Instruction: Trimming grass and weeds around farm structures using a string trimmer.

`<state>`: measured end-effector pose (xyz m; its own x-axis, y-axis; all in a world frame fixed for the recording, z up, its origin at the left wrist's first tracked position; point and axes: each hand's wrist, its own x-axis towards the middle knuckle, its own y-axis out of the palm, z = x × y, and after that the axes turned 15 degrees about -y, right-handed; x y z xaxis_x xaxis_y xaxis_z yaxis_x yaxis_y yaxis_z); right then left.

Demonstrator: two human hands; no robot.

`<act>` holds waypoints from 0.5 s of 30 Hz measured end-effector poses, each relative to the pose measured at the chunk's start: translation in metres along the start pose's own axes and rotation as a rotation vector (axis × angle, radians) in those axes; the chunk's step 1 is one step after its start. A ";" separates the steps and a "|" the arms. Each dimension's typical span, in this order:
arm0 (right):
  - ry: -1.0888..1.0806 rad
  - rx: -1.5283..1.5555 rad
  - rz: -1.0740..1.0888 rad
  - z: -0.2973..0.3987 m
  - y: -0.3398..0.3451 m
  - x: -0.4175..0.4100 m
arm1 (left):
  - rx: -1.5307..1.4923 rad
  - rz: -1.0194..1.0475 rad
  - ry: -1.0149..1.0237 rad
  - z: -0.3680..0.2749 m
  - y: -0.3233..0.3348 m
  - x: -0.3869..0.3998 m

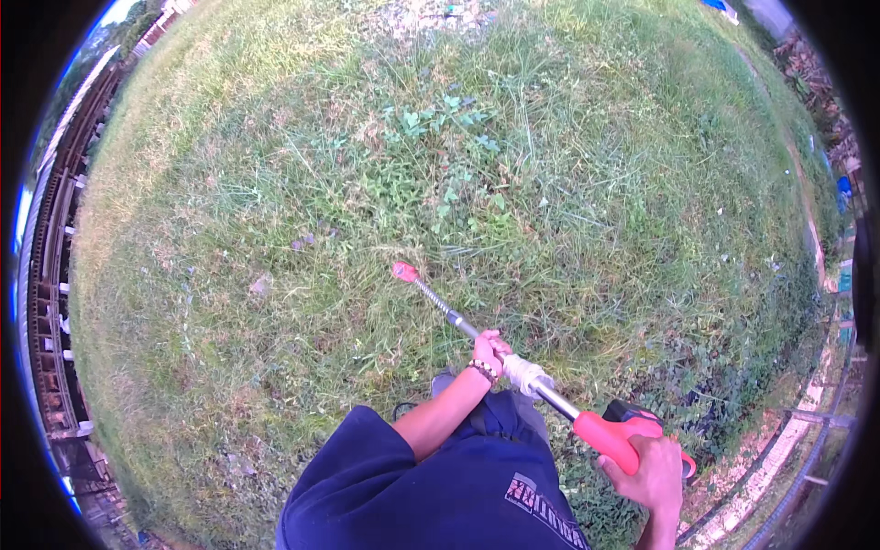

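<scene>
A cordless grass trimmer (612, 440) with a red handle housing and a metal shaft crosses in front of my body. My right hand (650, 471) grips its rear handle, close to a black battery pack (629, 411). Farther down the shaft, my left hand (491, 349) is closed around the tube, just beyond a white wrapping (528, 375). A coiled sleeve (433, 297) covers the lower shaft. The red trimmer head (405, 271) is down among the grass (330, 337); whatever cutter it carries is hidden.
Broad-leaved weeds (447, 120) grow amid the grass ahead. Pale litter (426, 19) lies at the far top. A long roofed structure (58, 227) runs along the left rim. At lower right, a pale concrete edging (777, 474) runs beside a dark pipe (801, 491).
</scene>
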<state>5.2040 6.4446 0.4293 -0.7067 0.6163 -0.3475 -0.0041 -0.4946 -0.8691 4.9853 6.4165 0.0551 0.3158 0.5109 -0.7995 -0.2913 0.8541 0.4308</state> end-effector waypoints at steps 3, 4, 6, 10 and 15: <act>-0.004 0.010 -0.080 0.005 -0.054 -0.019 | -0.064 0.002 -0.053 0.035 0.034 -0.041; 0.052 0.048 -0.036 0.001 -0.079 -0.031 | -0.034 0.022 -0.088 0.047 0.042 -0.054; 0.174 0.059 0.026 -0.011 -0.119 -0.053 | -0.029 0.069 -0.145 0.071 0.054 -0.077; 0.175 0.314 0.023 -0.056 -0.132 -0.056 | -0.023 0.032 -0.058 0.089 0.046 -0.087; 0.066 0.322 0.124 -0.084 -0.057 -0.022 | 0.083 -0.021 0.384 0.012 -0.027 -0.059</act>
<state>5.2790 6.5108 0.4574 -0.6685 0.5728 -0.4744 -0.1520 -0.7296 -0.6668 4.9852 6.3644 0.0957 -0.0448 0.4336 -0.9000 -0.2091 0.8769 0.4329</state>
